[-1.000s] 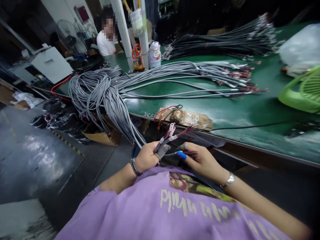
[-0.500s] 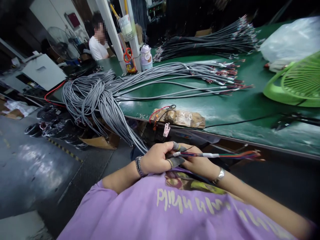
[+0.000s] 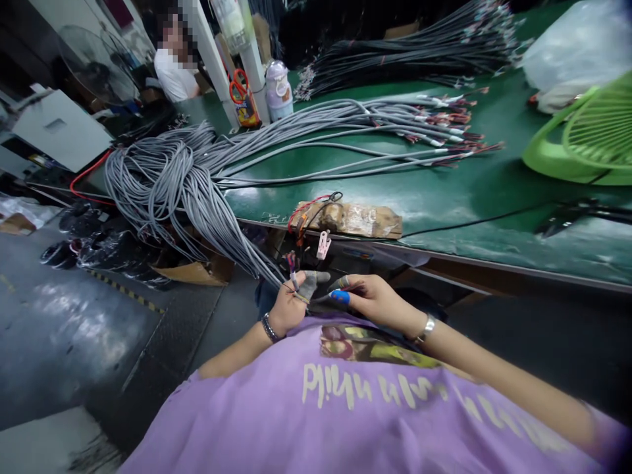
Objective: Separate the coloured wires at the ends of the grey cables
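Observation:
Both of my hands are in front of my purple shirt, below the bench's front edge. My left hand (image 3: 290, 306), with grey fingertip covers, is closed around a grey cable; its coloured wire ends (image 3: 291, 262) stick up above the fingers. My right hand (image 3: 378, 296) is a short way to the right, thumb and fingers pinched together on a dark cable end (image 3: 323, 299) that spans the gap between the hands. A blue cover wraps the right thumb. What exactly lies under the right fingertips is partly hidden. A bundle of grey cables (image 3: 224, 224) droops off the bench towards my left hand.
On the green bench (image 3: 444, 210) lie a taped wooden block (image 3: 368, 220) with a pink clip (image 3: 323, 245), black pliers (image 3: 567, 217), a green fan (image 3: 592, 141) and black cables (image 3: 395, 62). A purple bottle (image 3: 279, 92) stands behind. Another person (image 3: 175, 72) sits far left.
My hands have moved apart, the left one shifting left. The coloured wire ends that pointed right across my right hand now stand up at my left hand. The view has shifted slightly.

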Motion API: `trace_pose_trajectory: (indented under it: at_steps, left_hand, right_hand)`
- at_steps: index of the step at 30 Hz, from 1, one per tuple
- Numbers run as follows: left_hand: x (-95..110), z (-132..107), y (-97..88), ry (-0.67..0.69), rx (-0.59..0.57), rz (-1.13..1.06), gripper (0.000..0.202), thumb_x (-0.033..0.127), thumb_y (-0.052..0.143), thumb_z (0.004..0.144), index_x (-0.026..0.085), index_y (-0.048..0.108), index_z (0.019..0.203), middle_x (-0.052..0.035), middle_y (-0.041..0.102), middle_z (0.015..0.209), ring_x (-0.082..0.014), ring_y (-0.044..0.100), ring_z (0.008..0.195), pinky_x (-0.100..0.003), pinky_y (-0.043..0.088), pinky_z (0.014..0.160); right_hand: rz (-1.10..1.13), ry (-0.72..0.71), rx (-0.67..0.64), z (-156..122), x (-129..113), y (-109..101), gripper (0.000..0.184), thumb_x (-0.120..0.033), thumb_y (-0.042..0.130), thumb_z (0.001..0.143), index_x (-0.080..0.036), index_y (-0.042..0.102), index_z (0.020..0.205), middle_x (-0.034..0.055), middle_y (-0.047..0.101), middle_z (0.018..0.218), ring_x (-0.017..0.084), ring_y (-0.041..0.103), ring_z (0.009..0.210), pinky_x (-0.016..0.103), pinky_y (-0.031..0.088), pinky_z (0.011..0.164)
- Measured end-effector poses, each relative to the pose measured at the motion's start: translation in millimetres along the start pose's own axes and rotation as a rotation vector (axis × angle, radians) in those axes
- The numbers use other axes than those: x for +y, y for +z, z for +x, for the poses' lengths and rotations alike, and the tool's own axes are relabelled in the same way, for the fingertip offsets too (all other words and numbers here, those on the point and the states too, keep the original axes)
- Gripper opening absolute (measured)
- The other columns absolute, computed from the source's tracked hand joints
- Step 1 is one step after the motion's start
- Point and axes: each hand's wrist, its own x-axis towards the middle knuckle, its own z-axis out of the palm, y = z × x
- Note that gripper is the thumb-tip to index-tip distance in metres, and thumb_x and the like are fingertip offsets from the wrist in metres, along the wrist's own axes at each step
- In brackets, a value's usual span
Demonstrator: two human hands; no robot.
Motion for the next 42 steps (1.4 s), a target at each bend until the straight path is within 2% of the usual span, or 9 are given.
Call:
trace_pose_trajectory:
  at_steps: [5,9,16,20,25,28,35,39,42]
  left_hand:
    - [-1,2,2.5,-0.151,-0.214,0.047,0.062,0.067,0.051,0.083,0.013,0.061,0.113,-0.0007,0.061,0.055,-0.0114,0.055,0.048,-0.022,0.042,0.050]
    - [-4,3,2.7,-0.217,-0.167,0.061,0.052,0.063,0.059,0.080,0.014,0.056,0.096,0.0040,0.055,0.050,-0.0083,0.049,0.040,-0.018,0.036,0.043]
    - [2,1,-0.3,-0.249,-0.275,-0.049,0.055,0.070,0.061,0.074,0.017,0.048,0.080,0.0026,0.058,0.055,-0.0119,0.061,0.050,-0.020,0.047,0.048]
    - [3,2,-3.6,-0.171,-0.195,-0.103,0.050,0.065,0.059,0.079,0.016,0.051,0.084,-0.0004,0.063,0.064,-0.0127,0.064,0.056,-0.022,0.051,0.053]
    - [-11,4,-3.9,-0.144,-0.048,-0.107,0.050,0.060,0.070,0.073,0.016,0.048,0.084,0.0066,0.054,0.053,-0.0061,0.049,0.038,-0.016,0.035,0.038]
    - [-15,2,-3.5,-0.166,-0.017,-0.137,0.051,0.055,0.076,0.066,0.017,0.047,0.083,0.0090,0.051,0.053,-0.0043,0.044,0.035,-0.016,0.033,0.036]
    - [-6,-3,-2.6,-0.320,-0.148,-0.082,0.052,0.056,0.080,0.059,0.015,0.050,0.072,0.0037,0.056,0.053,-0.0079,0.052,0.043,-0.019,0.041,0.043]
    - [-7,-4,-1.9,-0.278,-0.169,-0.052,0.051,0.057,0.077,0.062,0.015,0.050,0.065,0.0056,0.049,0.047,-0.0049,0.042,0.038,-0.018,0.035,0.039]
    - [-9,-4,-0.3,-0.231,-0.147,-0.037,0.046,0.054,0.075,0.066,0.015,0.050,0.067,0.0045,0.052,0.050,-0.0062,0.046,0.041,-0.018,0.039,0.042]
  right_hand:
    - [0.249,0.149,0.022,10,2,9,0.044,-0.059,0.070,0.070,-0.016,0.062,0.074,-0.0017,0.056,0.059,0.010,0.045,0.051,0.025,0.039,0.050]
    - [0.333,0.212,0.121,8,-2,9,0.046,-0.056,0.079,0.059,-0.017,0.060,0.074,-0.0021,0.056,0.062,0.010,0.045,0.053,0.024,0.039,0.049]
    - [0.386,0.273,0.031,0,-30,2,0.041,-0.054,0.077,0.062,-0.018,0.063,0.075,-0.0018,0.056,0.061,0.009,0.046,0.051,0.024,0.040,0.048]
    - [0.313,0.271,0.041,16,-37,4,0.039,-0.052,0.076,0.064,-0.017,0.062,0.073,-0.0013,0.056,0.058,0.009,0.044,0.048,0.024,0.037,0.046]
    - [0.381,0.331,0.197,32,-30,17,0.044,-0.050,0.082,0.055,-0.018,0.059,0.074,-0.0033,0.054,0.056,0.010,0.044,0.049,0.024,0.037,0.047]
    - [0.472,0.350,0.180,28,-23,22,0.044,-0.049,0.083,0.054,-0.018,0.057,0.073,-0.0041,0.052,0.057,0.009,0.044,0.049,0.024,0.037,0.047]
    - [0.638,0.343,0.116,15,-5,24,0.040,-0.044,0.083,0.057,-0.017,0.061,0.076,-0.0020,0.057,0.064,0.008,0.045,0.050,0.024,0.037,0.050]
    - [0.563,0.322,0.114,17,-1,22,0.040,-0.043,0.085,0.054,-0.016,0.064,0.074,-0.0016,0.058,0.062,0.008,0.044,0.050,0.024,0.036,0.049]
    - [0.549,0.301,0.136,19,0,20,0.039,-0.044,0.084,0.055,-0.015,0.064,0.073,-0.0022,0.057,0.062,0.008,0.043,0.051,0.023,0.036,0.049]
